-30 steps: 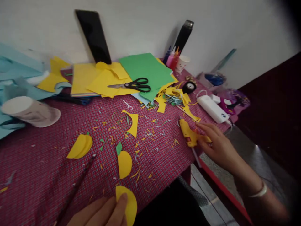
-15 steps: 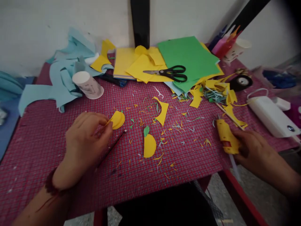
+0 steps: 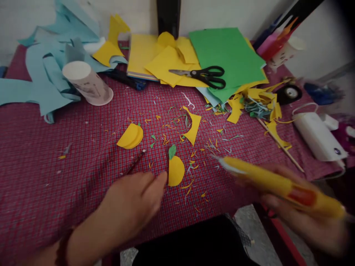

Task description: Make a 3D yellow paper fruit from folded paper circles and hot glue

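My right hand (image 3: pixel 302 218) is wrapped around a yellow hot glue gun (image 3: pixel 266 183), its nozzle pointing left over the table and its body blurred by motion. My left hand (image 3: pixel 135 207) hovers low over the cloth, back upward, fingers loosely bent and partly hidden, with nothing seen in them. Its fingertips reach the left edge of a yellow paper half-circle (image 3: pixel 176 171), which has a green paper leaf (image 3: pixel 172 151) at its top. Farther left lies a folded yellow paper round (image 3: pixel 130 136). A dark pencil (image 3: pixel 136 161) lies just beyond my left hand.
Black scissors (image 3: pixel 208 75) rest on yellow and green paper sheets (image 3: pixel 224 48). A paper cup (image 3: pixel 88 85) stands beside light blue scraps (image 3: pixel 41 74). Paper clippings litter the checked cloth around a yellow offcut (image 3: pixel 195 125). A wooden stick (image 3: pixel 280 144) and a white device (image 3: pixel 318 136) lie right.
My left hand has let go of the folded yellow round and moved right and nearer, to the half-circle. My right hand has raised the glue gun and turned its nozzle leftward.
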A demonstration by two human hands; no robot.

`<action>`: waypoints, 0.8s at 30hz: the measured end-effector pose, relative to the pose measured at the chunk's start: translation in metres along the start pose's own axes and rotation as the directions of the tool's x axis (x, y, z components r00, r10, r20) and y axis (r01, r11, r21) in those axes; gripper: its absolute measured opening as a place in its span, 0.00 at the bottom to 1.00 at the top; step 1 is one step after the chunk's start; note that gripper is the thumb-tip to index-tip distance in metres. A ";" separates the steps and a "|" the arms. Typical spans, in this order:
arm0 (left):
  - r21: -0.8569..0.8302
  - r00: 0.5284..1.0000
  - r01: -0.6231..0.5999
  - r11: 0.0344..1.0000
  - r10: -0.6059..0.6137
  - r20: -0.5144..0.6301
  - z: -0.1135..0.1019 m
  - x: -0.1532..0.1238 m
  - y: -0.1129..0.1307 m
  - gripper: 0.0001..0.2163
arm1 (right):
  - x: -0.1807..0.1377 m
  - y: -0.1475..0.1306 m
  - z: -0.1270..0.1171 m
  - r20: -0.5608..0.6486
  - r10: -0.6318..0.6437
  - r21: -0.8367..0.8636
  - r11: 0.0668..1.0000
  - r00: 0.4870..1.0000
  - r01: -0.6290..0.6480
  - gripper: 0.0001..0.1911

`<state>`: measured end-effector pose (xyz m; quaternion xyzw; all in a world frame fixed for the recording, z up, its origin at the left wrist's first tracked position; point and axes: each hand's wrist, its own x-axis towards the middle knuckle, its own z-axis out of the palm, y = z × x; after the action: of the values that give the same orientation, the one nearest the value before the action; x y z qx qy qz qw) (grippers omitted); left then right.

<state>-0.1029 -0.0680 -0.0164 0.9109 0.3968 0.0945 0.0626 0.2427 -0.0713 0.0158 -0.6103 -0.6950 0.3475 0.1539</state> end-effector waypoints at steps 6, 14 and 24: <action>0.017 0.988 -0.121 0.993 0.118 0.101 0.010 -0.004 0.022 0.21 | 0.035 -0.041 0.025 0.290 -0.117 0.134 0.988 0.950 0.081 0.11; -0.046 0.993 -0.064 0.997 0.068 0.099 0.016 0.004 0.019 0.16 | 0.051 -0.041 0.028 0.387 -0.080 0.074 0.996 0.919 0.056 0.13; -0.024 0.998 0.033 0.999 -0.032 0.046 0.035 -0.004 0.028 0.19 | 0.061 -0.046 0.031 0.396 -0.068 0.066 0.997 0.916 0.046 0.15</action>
<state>-0.0774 -0.0912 -0.0453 0.9053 0.4090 0.0773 0.0843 0.1757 -0.0230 0.0117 -0.5020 -0.7194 0.4788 0.0362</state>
